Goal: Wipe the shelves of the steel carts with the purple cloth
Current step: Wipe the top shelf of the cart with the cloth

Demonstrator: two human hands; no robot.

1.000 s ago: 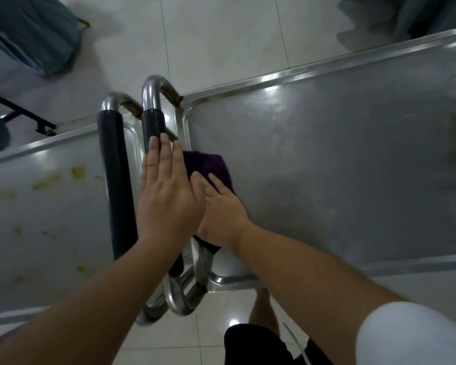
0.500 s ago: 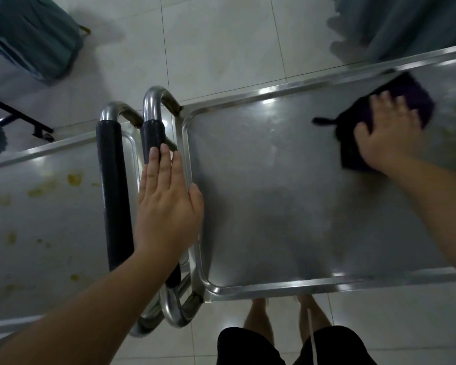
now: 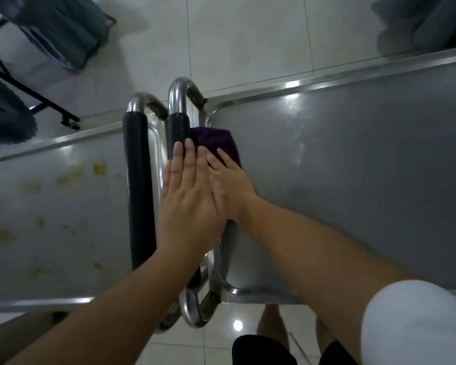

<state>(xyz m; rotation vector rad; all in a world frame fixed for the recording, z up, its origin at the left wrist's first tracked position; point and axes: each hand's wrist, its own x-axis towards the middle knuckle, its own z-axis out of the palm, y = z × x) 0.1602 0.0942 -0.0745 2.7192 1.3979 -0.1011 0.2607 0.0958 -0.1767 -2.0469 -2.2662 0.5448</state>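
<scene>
At the right cart's shelf (image 3: 353, 167) near its handle, the right hand (image 3: 229, 180) has swept the purple cloth (image 3: 216, 143) back under flat fingers, finishing another pass, while the left hand (image 3: 190, 201) rests flat on the handle (image 3: 178, 130).

Glossy steel shelf (image 3: 353, 159) (smudged), fuzzy cloth (image 3: 219, 143)

- One view only, from a camera worn on the person's head.
- It looks steeply down and slightly forward, over both forearms.
- It sits close above the right cart's top shelf (image 3: 353, 167), near its left edge, with the left cart's shelf (image 3: 50, 219) alongside.
- Wide-angle lens: shelf rims bow, floor tiles (image 3: 248, 35) show beyond the far edges.
</scene>
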